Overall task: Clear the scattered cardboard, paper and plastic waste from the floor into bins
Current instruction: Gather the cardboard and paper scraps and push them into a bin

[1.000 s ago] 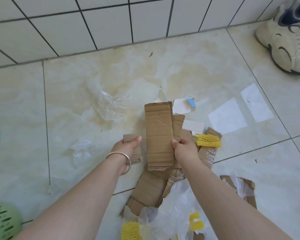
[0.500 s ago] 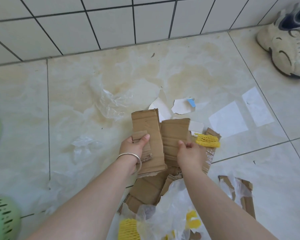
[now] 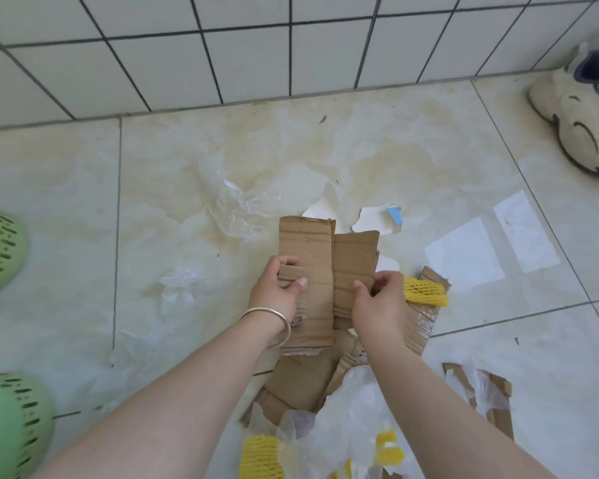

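Cardboard strips (image 3: 306, 271) plain brown, faint creases, torn corrugated edges. More brown cardboard (image 3: 301, 382) under them, one piece with glossy clear tape (image 3: 419, 323). Foam nets (image 3: 424, 293) bright yellow, mesh pattern; another yellow one (image 3: 260, 458) at bottom edge. Paper sheets (image 3: 464, 259) plain white; torn white scrap (image 3: 377, 221) has a light blue patch. Plastic film (image 3: 239, 209) clear, crinkled, whitish highlights. Floor (image 3: 395, 157) pale cream tile with yellowish-beige marbling, dark grout lines. Wall (image 3: 249, 46) white square tiles, dark grey grout grid. Baskets (image 3: 0, 250) light green with dark slot perforations. Shoe (image 3: 585, 112) off-white, navy and black accents. Bracelet (image 3: 274, 318) silver.
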The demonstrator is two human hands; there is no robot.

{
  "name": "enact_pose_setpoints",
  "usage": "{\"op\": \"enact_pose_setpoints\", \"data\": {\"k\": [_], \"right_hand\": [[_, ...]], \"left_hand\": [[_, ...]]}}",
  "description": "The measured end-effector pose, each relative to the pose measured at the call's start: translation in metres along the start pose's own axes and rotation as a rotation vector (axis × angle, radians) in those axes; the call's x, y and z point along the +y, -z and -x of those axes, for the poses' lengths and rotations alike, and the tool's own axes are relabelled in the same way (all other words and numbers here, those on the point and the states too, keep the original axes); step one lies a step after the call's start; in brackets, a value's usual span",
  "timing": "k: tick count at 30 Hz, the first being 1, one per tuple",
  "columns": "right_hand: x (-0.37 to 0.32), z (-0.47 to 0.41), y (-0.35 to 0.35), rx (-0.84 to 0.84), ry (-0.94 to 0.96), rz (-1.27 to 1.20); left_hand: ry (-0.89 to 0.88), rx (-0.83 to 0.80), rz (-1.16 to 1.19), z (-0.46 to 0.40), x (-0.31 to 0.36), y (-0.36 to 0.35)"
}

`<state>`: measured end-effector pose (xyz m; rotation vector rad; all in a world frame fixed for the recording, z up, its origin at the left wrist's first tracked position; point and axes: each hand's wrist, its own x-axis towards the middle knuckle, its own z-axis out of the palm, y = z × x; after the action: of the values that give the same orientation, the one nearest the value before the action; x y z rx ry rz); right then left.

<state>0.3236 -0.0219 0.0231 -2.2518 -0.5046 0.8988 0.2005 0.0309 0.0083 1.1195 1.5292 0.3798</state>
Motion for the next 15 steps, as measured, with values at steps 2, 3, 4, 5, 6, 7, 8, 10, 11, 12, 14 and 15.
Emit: {"op": "enact_pose_setpoints", "data": {"k": [2, 3, 4, 5, 6, 7, 8, 10, 11, 12, 14, 15], "right_hand": [[-0.012, 0.012, -0.001, -0.010, 0.047, -0.063], [-0.018, 0.018, -0.001, -0.018, 0.070, -0.072], [-0.023, 0.025, -0.001, -0.032, 0.088, -0.069], [-0.029, 0.031, 0.001, -0.053, 0.095, -0.058], [-0.034, 0.039, 0.005, -0.072, 0.091, -0.043], [-0.040, 0.047, 0.009, -0.082, 0.086, -0.033], [-0.048, 0.056, 0.015, -0.086, 0.082, -0.035], [-0.066, 0.073, 0.026, -0.094, 0.083, -0.067], [-0.077, 0.083, 0.030, -0.107, 0.093, -0.078], [-0.087, 0.094, 0.033, -0.130, 0.108, -0.082], [-0.107, 0.121, 0.033, -0.203, 0.138, -0.091], [-0.115, 0.136, 0.031, -0.249, 0.151, -0.096]], "left_hand": [[-0.046, 0.018, 0.046, 0.009, 0.004, 0.015], [-0.045, 0.033, 0.084, 0.015, 0.006, 0.023], [-0.028, 0.054, 0.124, 0.022, 0.008, 0.032], [0.004, 0.076, 0.157, 0.030, 0.009, 0.041], [0.040, 0.091, 0.196, 0.040, 0.009, 0.051], [0.064, 0.099, 0.228, 0.051, 0.009, 0.061], [0.074, 0.107, 0.242, 0.062, 0.008, 0.072], [0.073, 0.133, 0.232, 0.086, 0.010, 0.094], [0.067, 0.156, 0.223, 0.098, 0.013, 0.105], [0.057, 0.180, 0.213, 0.110, 0.016, 0.118], [0.021, 0.225, 0.202, 0.135, 0.026, 0.143], [0.000, 0.244, 0.198, 0.148, 0.031, 0.155]]}}
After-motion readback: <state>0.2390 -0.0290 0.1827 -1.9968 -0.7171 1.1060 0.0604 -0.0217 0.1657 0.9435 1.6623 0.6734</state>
